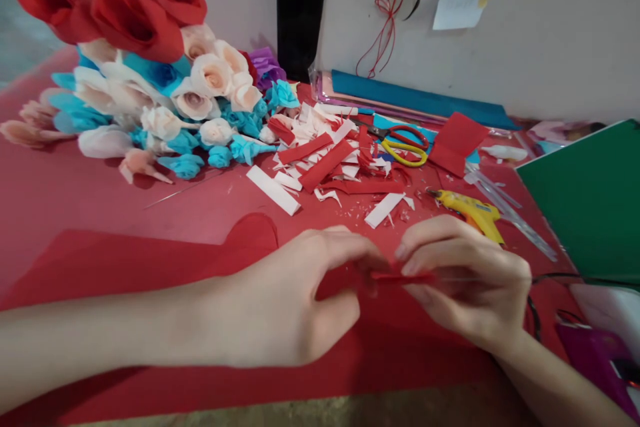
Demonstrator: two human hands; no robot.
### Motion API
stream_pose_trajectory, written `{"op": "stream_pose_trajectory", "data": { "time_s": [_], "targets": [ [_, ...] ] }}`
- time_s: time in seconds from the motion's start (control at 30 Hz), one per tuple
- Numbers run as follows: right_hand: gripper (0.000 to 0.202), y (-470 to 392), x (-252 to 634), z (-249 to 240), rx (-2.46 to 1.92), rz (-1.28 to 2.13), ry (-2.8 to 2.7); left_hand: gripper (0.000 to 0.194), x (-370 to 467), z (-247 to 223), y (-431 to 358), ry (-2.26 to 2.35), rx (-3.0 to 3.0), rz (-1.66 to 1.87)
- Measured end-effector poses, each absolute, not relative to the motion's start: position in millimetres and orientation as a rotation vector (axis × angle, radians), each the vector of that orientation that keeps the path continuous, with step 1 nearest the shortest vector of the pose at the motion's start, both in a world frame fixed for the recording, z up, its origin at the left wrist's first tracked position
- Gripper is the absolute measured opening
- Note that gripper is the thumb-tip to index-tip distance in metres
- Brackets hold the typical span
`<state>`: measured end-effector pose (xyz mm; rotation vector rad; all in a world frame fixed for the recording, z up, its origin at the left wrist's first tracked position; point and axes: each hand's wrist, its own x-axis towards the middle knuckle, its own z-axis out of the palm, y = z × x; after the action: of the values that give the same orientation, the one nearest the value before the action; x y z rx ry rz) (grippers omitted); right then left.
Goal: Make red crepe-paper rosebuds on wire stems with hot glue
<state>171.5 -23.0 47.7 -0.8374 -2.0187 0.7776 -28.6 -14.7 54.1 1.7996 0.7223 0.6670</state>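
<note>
Near the middle, a small rolled piece of red paper [404, 277] is pinched between the thumb and fingers of my right hand [465, 277]. A thin wire runs from it toward the right, past my palm. My left hand [310, 293] reaches in from the left, its fingertips blurred at the red piece's left end; its thumb stands apart from the fingers. Whether those fingertips grip the paper is unclear. Beneath both hands lies a large red sheet [125, 267], with a rounded red piece [255, 230] at its back edge.
Paper flowers [213, 77] pile up at the back left. Red and white scraps [325, 167] lie behind my hands, beside scissors [405, 147] and a yellow glue gun [470, 210]. A green board [590, 193] leans at the right, above a purple object [595, 360].
</note>
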Motion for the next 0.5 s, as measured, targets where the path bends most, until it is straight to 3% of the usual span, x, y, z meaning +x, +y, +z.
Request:
{"op": "stream_pose_trajectory", "data": {
  "time_s": [0.17, 0.5],
  "targets": [
    [0.015, -27.2, 165.1, 46.9, -0.934, 0.893, -1.829, 0.028, -27.7, 51.6, -21.5, 0.704, 2.085, 0.891],
    [0.015, -41.3, 160.0, 44.4, -0.926, 1.111, -1.67, 0.013, -24.6, 51.4, -17.7, 0.712, 2.104, 0.861]
  ]
}}
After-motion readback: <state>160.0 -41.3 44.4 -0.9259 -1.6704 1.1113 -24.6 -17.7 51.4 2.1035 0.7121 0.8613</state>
